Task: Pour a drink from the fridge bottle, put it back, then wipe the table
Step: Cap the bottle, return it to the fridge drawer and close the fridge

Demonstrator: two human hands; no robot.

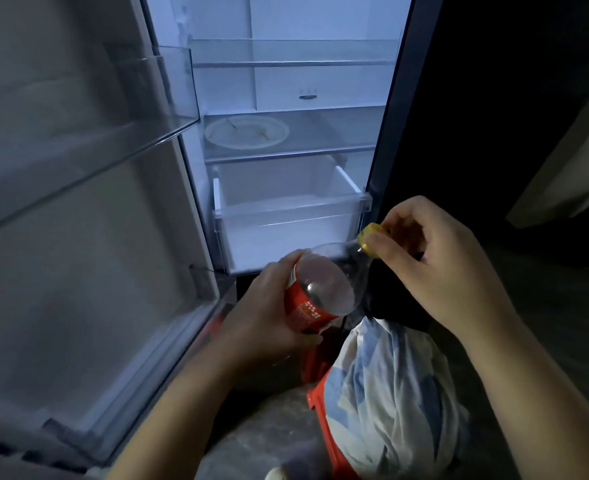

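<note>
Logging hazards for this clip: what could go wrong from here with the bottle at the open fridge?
The bottle lies tilted in the left hand while the right hand pinches its yellow cap; if the cap is loose, drink may spill onto the cloth below.
The drawer juts out and might block the fridge door.

Our left grip (268, 306) curls round the bottle (324, 282), forearm running to 7 o'clock; our right grip (435, 261), at 2 o'clock of it, pinches the cap (371, 239).
</note>
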